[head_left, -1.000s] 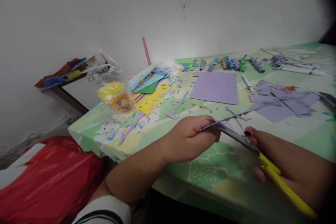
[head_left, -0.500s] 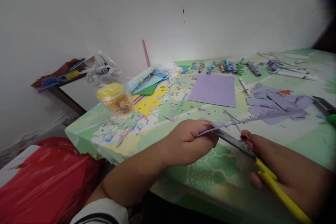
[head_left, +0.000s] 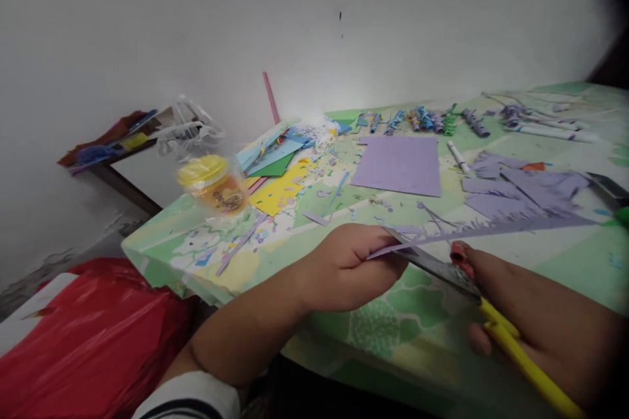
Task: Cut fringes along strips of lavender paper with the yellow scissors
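My left hand pinches the end of a long purple paper strip, whose upper edge is cut into fringe. The strip stretches right over the table. My right hand is closed around scissors with yellow handles. Their metal blades point left and lie at the strip, beside my left fingertips. A red band sits at my right thumb; what it is made of I cannot tell. Behind the strip lie purple paper scraps, some fringed, and a purple sheet.
A yellow-lidded tub in clear plastic stands at the table's left. Coloured sheets and small clippings lie beside it. Rolled paper pieces line the back, near markers. A dark blade shows at far right. A red bag is lower left.
The fringed strip has swung lower and closer at its right part, and its far end now reaches further right. Both hands and the scissors stay almost in place.
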Demonstrator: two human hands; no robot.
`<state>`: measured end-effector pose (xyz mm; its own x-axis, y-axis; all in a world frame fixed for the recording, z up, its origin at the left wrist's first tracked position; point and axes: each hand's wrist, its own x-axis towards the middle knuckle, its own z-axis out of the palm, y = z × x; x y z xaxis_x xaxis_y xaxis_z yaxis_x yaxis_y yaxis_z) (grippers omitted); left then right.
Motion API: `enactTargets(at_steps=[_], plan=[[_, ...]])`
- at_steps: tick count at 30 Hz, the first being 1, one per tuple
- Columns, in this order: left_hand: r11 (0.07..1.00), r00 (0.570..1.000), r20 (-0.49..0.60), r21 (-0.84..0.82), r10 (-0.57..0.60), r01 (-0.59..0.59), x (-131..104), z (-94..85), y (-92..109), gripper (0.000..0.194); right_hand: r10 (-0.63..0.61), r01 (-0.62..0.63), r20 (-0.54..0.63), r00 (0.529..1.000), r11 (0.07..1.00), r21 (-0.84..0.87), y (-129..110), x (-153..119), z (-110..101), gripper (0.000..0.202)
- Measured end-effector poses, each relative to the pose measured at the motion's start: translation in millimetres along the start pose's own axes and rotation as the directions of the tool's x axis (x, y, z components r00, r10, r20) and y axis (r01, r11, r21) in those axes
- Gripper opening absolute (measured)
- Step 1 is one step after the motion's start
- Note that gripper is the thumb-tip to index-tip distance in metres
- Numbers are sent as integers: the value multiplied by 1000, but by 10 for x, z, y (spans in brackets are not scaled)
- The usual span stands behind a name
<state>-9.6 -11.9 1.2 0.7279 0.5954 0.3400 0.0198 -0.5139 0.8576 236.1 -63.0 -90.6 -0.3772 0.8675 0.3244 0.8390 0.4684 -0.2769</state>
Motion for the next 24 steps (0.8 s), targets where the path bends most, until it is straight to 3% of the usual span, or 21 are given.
enactTargets(at_steps=[5, 14, 24], plan=[[1000, 1000, 27, -14, 13, -13, 12, -7, 12, 15, -11, 11, -24, 1000, 1000, -9, -25, 16, 9, 54], [997, 997, 58, -51, -51, 54, -12, -10, 18, 20, -160, 154, -88, 983, 985, -74, -96, 103, -34, 36], [893, 980, 116, -405, -162, 196, -20, 29, -58, 32, -54, 52, -45, 998, 998, -31, -65, 94, 20, 39]])
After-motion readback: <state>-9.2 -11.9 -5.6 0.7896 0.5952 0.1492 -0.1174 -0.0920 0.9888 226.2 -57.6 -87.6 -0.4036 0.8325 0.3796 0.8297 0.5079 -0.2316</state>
